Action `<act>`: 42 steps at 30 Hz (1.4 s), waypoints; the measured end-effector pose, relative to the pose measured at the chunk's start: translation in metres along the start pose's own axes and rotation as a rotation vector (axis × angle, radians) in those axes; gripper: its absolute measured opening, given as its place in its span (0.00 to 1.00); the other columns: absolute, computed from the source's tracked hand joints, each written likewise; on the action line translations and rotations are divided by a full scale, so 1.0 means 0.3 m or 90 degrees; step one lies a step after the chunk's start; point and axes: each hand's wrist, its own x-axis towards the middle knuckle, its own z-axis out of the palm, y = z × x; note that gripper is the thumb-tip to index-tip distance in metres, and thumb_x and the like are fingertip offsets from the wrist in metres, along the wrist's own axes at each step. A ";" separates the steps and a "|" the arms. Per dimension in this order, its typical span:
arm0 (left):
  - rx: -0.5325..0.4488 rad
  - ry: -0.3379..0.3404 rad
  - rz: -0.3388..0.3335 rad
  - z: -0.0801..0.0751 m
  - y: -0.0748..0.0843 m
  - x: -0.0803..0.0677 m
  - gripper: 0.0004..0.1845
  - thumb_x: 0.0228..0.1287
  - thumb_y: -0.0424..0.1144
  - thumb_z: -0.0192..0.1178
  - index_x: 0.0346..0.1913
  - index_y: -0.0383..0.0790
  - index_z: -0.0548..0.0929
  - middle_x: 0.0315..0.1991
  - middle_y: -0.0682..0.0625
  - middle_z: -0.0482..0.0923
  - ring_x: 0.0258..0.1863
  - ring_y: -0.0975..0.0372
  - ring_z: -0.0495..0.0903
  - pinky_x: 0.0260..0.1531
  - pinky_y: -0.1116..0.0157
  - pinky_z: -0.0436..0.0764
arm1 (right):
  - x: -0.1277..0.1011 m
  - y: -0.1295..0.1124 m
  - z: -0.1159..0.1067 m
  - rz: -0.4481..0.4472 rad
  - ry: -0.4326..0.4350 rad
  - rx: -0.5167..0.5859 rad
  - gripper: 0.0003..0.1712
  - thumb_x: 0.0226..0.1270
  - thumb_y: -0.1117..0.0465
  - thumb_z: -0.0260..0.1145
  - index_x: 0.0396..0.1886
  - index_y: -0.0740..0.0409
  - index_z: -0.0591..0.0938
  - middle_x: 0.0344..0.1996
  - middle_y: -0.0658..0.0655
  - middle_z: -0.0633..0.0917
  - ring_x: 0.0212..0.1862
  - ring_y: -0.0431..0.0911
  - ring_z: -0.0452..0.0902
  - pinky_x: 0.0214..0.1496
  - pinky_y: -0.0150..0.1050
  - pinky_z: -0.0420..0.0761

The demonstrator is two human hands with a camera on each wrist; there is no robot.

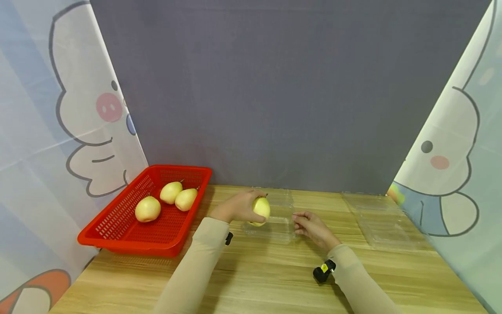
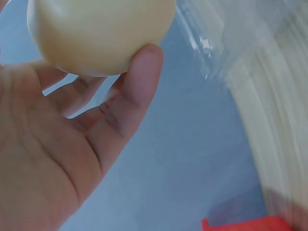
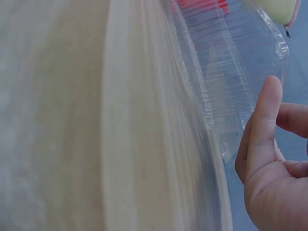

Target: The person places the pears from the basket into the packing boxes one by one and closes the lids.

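Observation:
My left hand (image 1: pixel 244 206) grips a pale yellow pear (image 1: pixel 261 211), thumb on the near side and fingers round the back. The pear is held over the left part of a clear plastic box (image 1: pixel 274 226), whose lid (image 1: pixel 279 197) stands folded back behind it. In the left wrist view the pear (image 2: pixel 101 33) fills the top, its upper part cut off. At the box's right end, my right hand (image 1: pixel 312 227) pinches the rim between thumb and bent fingers. The right wrist view has the thumb tip right at the box's ribbed wall (image 3: pixel 221 67).
A red plastic basket (image 1: pixel 172 249) with three more pears (image 1: pixel 147 209) stands on the left of the wooden table (image 1: pixel 266 279). Another clear plastic box (image 1: pixel 388 224) lies open on the right. A grey cloth wall (image 1: pixel 290 96) rises behind, with printed curtains (image 1: pixel 451 165) at the sides.

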 end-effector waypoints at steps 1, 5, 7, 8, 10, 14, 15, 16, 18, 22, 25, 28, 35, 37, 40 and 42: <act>-0.003 -0.001 -0.002 0.009 0.002 0.005 0.39 0.51 0.49 0.71 0.67 0.39 0.76 0.60 0.44 0.76 0.49 0.56 0.78 0.38 0.62 0.81 | 0.001 0.001 0.000 0.001 0.001 0.000 0.28 0.80 0.61 0.56 0.67 0.77 0.61 0.39 0.58 0.76 0.36 0.41 0.73 0.38 0.32 0.82; -0.013 -0.007 -0.010 0.045 0.008 0.021 0.40 0.51 0.50 0.72 0.67 0.38 0.75 0.61 0.42 0.75 0.49 0.55 0.77 0.37 0.64 0.80 | 0.003 0.002 0.001 0.006 0.011 0.000 0.28 0.79 0.61 0.56 0.67 0.77 0.61 0.39 0.59 0.76 0.36 0.41 0.74 0.38 0.32 0.82; -0.010 -0.011 -0.015 0.059 0.010 0.027 0.40 0.51 0.50 0.72 0.67 0.39 0.75 0.62 0.43 0.76 0.49 0.55 0.78 0.37 0.65 0.80 | 0.004 0.002 0.001 0.008 0.014 0.000 0.28 0.79 0.61 0.56 0.67 0.77 0.61 0.39 0.59 0.76 0.36 0.41 0.74 0.38 0.32 0.82; -0.009 -0.012 -0.019 0.065 0.011 0.030 0.40 0.51 0.51 0.72 0.68 0.39 0.75 0.62 0.43 0.76 0.49 0.55 0.78 0.37 0.65 0.80 | 0.004 0.002 0.002 0.007 0.015 0.000 0.28 0.79 0.61 0.57 0.66 0.77 0.61 0.39 0.59 0.76 0.36 0.41 0.74 0.38 0.32 0.82; -0.007 -0.016 -0.026 0.075 0.014 0.035 0.40 0.52 0.51 0.72 0.68 0.40 0.75 0.62 0.43 0.76 0.49 0.56 0.78 0.38 0.66 0.79 | 0.005 0.002 0.002 0.007 0.017 0.000 0.28 0.79 0.61 0.57 0.66 0.77 0.62 0.39 0.59 0.76 0.36 0.41 0.74 0.38 0.31 0.82; -0.019 -0.030 -0.037 0.093 0.023 0.048 0.40 0.53 0.52 0.71 0.69 0.39 0.74 0.60 0.46 0.78 0.45 0.59 0.79 0.36 0.66 0.79 | 0.006 0.001 0.001 0.007 0.016 -0.001 0.27 0.79 0.61 0.57 0.66 0.77 0.62 0.40 0.59 0.76 0.36 0.41 0.74 0.38 0.31 0.82; -0.021 -0.034 -0.036 0.098 0.026 0.052 0.40 0.54 0.52 0.71 0.69 0.38 0.74 0.59 0.46 0.78 0.44 0.60 0.79 0.36 0.67 0.79 | 0.006 0.001 -0.001 0.008 0.016 -0.003 0.27 0.79 0.61 0.56 0.66 0.77 0.62 0.40 0.59 0.76 0.36 0.41 0.73 0.38 0.31 0.82; -0.023 -0.036 -0.035 0.103 0.029 0.056 0.41 0.54 0.52 0.71 0.69 0.37 0.74 0.58 0.47 0.79 0.42 0.61 0.79 0.35 0.67 0.79 | 0.006 0.000 -0.002 0.009 0.016 -0.003 0.27 0.79 0.61 0.56 0.66 0.77 0.62 0.40 0.59 0.76 0.36 0.41 0.73 0.38 0.31 0.82; -0.023 -0.041 -0.034 0.114 0.037 0.066 0.40 0.54 0.52 0.71 0.69 0.37 0.74 0.56 0.48 0.80 0.40 0.63 0.78 0.34 0.68 0.79 | 0.007 -0.001 -0.003 0.010 0.013 -0.004 0.28 0.79 0.61 0.56 0.66 0.76 0.61 0.40 0.59 0.75 0.36 0.41 0.73 0.38 0.31 0.82; -0.014 -0.045 -0.032 0.137 0.052 0.088 0.41 0.55 0.52 0.71 0.70 0.37 0.74 0.55 0.48 0.81 0.38 0.64 0.78 0.34 0.69 0.78 | 0.007 -0.006 -0.004 0.009 0.007 -0.001 0.28 0.80 0.60 0.56 0.67 0.76 0.61 0.40 0.58 0.76 0.36 0.40 0.73 0.38 0.31 0.82; -0.011 -0.056 -0.045 0.154 0.063 0.101 0.41 0.57 0.53 0.71 0.71 0.39 0.72 0.54 0.49 0.81 0.37 0.65 0.78 0.33 0.69 0.78 | 0.006 -0.006 -0.003 0.009 0.002 0.003 0.28 0.80 0.60 0.56 0.67 0.76 0.61 0.39 0.57 0.75 0.36 0.40 0.73 0.38 0.30 0.82; -0.016 -0.068 -0.062 0.169 0.073 0.110 0.41 0.58 0.54 0.70 0.72 0.40 0.71 0.53 0.50 0.81 0.35 0.66 0.78 0.33 0.69 0.78 | 0.004 -0.006 -0.002 0.007 -0.003 0.005 0.27 0.80 0.61 0.55 0.66 0.76 0.61 0.38 0.56 0.75 0.36 0.40 0.73 0.38 0.30 0.82; -0.054 -0.089 -0.083 0.192 0.083 0.120 0.42 0.58 0.52 0.71 0.73 0.40 0.70 0.46 0.53 0.80 0.33 0.66 0.77 0.32 0.68 0.78 | 0.004 -0.002 0.003 0.007 -0.003 -0.003 0.26 0.80 0.61 0.56 0.65 0.76 0.62 0.38 0.56 0.75 0.37 0.41 0.73 0.39 0.31 0.82; -0.065 -0.094 -0.082 0.198 0.083 0.123 0.42 0.58 0.51 0.71 0.73 0.39 0.69 0.46 0.53 0.79 0.33 0.66 0.77 0.31 0.69 0.78 | 0.005 -0.001 0.003 0.008 0.001 -0.002 0.25 0.80 0.61 0.55 0.65 0.76 0.62 0.38 0.55 0.75 0.37 0.41 0.73 0.39 0.31 0.82; -0.078 -0.101 -0.077 0.206 0.083 0.128 0.43 0.58 0.49 0.71 0.74 0.38 0.68 0.46 0.53 0.79 0.33 0.65 0.77 0.31 0.69 0.78 | 0.006 -0.001 0.004 0.006 0.002 -0.001 0.24 0.80 0.62 0.55 0.64 0.76 0.62 0.38 0.56 0.75 0.37 0.41 0.74 0.38 0.30 0.82; -0.082 -0.105 -0.069 0.212 0.085 0.131 0.43 0.59 0.48 0.71 0.74 0.36 0.67 0.49 0.52 0.79 0.34 0.65 0.76 0.31 0.69 0.78 | 0.006 -0.001 0.006 0.004 0.000 0.003 0.23 0.80 0.62 0.54 0.63 0.76 0.63 0.38 0.56 0.76 0.36 0.40 0.74 0.38 0.30 0.82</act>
